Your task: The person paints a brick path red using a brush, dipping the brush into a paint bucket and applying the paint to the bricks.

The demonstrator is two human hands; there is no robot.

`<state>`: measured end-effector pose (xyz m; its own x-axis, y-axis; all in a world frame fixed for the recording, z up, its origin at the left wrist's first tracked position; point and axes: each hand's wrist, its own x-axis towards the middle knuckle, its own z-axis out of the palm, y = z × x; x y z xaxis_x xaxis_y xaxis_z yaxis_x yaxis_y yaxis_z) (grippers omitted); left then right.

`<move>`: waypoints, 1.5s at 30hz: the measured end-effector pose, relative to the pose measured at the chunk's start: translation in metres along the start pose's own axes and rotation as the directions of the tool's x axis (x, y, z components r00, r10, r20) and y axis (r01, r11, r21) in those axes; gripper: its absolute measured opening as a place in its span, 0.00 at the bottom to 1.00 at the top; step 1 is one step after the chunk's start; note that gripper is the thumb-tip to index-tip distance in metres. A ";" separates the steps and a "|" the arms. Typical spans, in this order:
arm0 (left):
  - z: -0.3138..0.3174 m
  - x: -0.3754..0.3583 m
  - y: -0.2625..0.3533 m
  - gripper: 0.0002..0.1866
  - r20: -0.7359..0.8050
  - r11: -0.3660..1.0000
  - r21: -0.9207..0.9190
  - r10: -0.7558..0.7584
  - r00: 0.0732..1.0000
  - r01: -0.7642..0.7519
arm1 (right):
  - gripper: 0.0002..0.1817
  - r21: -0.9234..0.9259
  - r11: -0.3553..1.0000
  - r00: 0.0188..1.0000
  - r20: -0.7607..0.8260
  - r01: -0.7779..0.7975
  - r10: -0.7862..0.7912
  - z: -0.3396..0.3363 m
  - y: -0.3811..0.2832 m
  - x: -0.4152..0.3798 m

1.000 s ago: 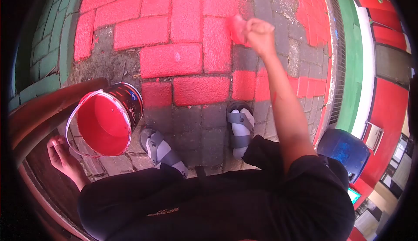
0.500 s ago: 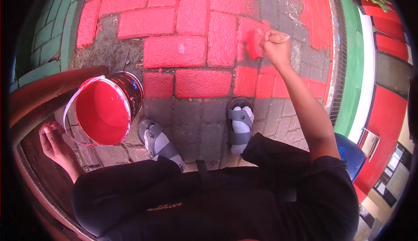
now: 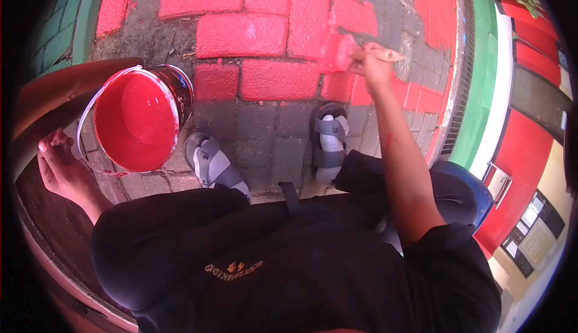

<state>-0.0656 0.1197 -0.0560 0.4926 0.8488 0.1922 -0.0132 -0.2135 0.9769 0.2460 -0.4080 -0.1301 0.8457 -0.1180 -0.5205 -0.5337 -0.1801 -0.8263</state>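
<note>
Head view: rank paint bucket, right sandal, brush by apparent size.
1. paint bucket, clearly largest, though nearest the camera.
2. right sandal.
3. brush in the right hand, smallest; motion-blurred, so its outline is rough.

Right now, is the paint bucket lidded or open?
Open. The bucket has no lid: its round mouth faces the camera, showing a red-coated inside. How much paint it holds cannot be told.

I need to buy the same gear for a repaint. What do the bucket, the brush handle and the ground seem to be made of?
The bucket looks like glossy plastic or coated metal; a thin pale bail circles its rim. The brush handle, gripped in the right hand, looks like pale bare wood. The ground is rough grey paving blocks with visible joints, partly coated in matte red paint.
</note>
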 end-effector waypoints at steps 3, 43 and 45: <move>0.006 -0.006 -0.004 0.15 0.080 0.994 0.056 0.089 0.993 -0.094 | 0.07 -0.327 0.919 0.971 -0.023 0.219 -0.239 -0.013 -0.008 0.010; 0.003 -0.017 -0.008 0.14 0.038 0.991 0.090 0.090 0.995 -0.094 | 0.11 -0.033 0.960 0.960 -0.010 0.279 -0.279 0.069 -0.003 -0.019; 0.003 -0.015 -0.009 0.14 0.050 0.995 0.070 0.063 0.997 -0.067 | 0.15 -0.104 0.954 0.955 0.122 0.282 -0.270 0.080 -0.005 -0.026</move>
<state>-0.0703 0.1078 -0.0681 0.5339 0.8082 0.2486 0.0149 -0.3030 0.9529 0.2267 -0.3261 -0.1297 0.9521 0.0550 -0.3007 -0.2705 -0.3063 -0.9127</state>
